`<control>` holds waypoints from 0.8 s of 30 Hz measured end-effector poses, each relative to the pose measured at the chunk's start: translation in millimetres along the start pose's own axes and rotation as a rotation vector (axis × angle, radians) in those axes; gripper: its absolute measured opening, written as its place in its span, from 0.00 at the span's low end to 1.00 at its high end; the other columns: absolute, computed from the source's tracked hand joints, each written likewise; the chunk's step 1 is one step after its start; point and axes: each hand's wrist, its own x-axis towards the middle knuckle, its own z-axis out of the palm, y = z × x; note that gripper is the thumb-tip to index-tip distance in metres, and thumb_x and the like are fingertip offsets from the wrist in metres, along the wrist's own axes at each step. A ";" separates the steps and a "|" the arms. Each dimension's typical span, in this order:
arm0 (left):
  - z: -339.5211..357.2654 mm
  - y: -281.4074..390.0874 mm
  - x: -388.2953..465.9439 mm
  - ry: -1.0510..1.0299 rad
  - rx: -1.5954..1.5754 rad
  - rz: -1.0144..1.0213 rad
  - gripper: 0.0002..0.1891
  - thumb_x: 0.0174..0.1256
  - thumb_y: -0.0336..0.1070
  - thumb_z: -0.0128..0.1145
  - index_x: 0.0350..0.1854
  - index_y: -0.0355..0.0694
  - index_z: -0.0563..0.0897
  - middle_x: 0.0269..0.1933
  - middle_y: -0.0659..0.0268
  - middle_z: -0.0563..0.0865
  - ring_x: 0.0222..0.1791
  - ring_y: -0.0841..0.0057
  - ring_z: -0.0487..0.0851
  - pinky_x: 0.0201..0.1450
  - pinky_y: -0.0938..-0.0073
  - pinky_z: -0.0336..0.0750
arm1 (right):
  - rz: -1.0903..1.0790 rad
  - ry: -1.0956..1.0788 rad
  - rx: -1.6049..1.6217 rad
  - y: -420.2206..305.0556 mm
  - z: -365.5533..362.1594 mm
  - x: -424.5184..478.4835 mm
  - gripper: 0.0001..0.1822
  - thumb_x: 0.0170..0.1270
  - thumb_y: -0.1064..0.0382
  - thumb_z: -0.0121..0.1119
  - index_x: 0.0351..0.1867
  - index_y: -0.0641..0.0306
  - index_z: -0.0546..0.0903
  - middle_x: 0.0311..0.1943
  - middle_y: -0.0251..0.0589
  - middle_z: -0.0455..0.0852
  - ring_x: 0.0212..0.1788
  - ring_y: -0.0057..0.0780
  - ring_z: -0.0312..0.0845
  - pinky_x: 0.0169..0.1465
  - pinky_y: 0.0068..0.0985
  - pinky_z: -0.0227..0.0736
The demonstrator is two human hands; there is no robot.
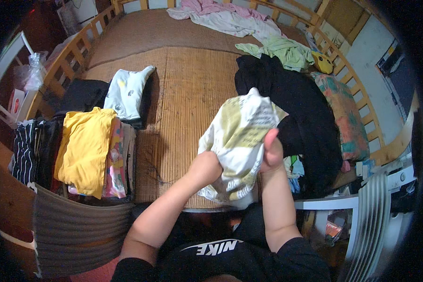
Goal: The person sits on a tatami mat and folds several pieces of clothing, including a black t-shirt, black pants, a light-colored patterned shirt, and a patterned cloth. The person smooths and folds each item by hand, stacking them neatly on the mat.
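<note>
Both of my hands hold a white garment with olive-green patches and printed lettering (232,137) above the front of a bed mat. My left hand (206,168) is closed on its left edge, the fingers partly hidden in the cloth. On the garment's right side, my right hand (272,151) grips it with the thumb raised. Stacks of folded clothes lie to the left, with a yellow garment (86,148) on top of one and a pale blue garment (128,93) on another behind it. Black clothing (296,102) lies loosely spread to the right.
A woven bamboo mat (183,84) covers the bed between the clothes. Wooden slatted rails (75,53) edge the bed. A pink and white blanket (225,19), a green cloth (289,53) and a plaid pillow (343,116) lie along the back and right.
</note>
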 end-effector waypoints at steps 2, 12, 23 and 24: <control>1.6 -11.3 3.8 0.090 -0.183 0.293 0.25 0.56 0.37 0.53 0.58 0.37 0.70 0.56 0.50 0.73 0.58 0.57 0.70 0.60 0.68 0.62 | 0.072 0.005 0.039 6.6 -1.5 -2.9 0.43 0.52 0.44 0.61 0.63 0.67 0.58 0.59 0.46 0.67 0.60 0.38 0.65 0.62 0.37 0.60; -14.9 5.3 4.6 -0.173 -1.319 -0.314 0.25 0.54 0.25 0.54 0.56 0.33 0.67 0.51 0.59 0.77 0.47 0.74 0.79 0.47 0.75 0.75 | 0.015 0.207 -0.629 -2.2 -5.2 7.8 0.32 0.54 0.72 0.57 0.61 0.65 0.60 0.53 0.39 0.71 0.55 0.27 0.67 0.59 0.26 0.60; -71.4 6.6 7.6 0.395 0.092 0.045 0.06 0.57 0.33 0.56 0.34 0.38 0.78 0.23 0.57 0.79 0.24 0.67 0.80 0.23 0.72 0.71 | 0.024 0.360 -0.567 4.8 -47.0 17.8 0.31 0.51 0.76 0.53 0.60 0.63 0.60 0.51 0.39 0.71 0.52 0.28 0.69 0.55 0.26 0.65; -75.9 4.6 5.9 0.448 0.283 0.082 0.05 0.56 0.32 0.56 0.33 0.39 0.77 0.23 0.55 0.79 0.24 0.65 0.79 0.23 0.71 0.71 | 0.020 0.333 -0.525 8.9 -46.9 18.7 0.32 0.51 0.76 0.53 0.60 0.63 0.59 0.51 0.40 0.71 0.52 0.28 0.68 0.55 0.26 0.65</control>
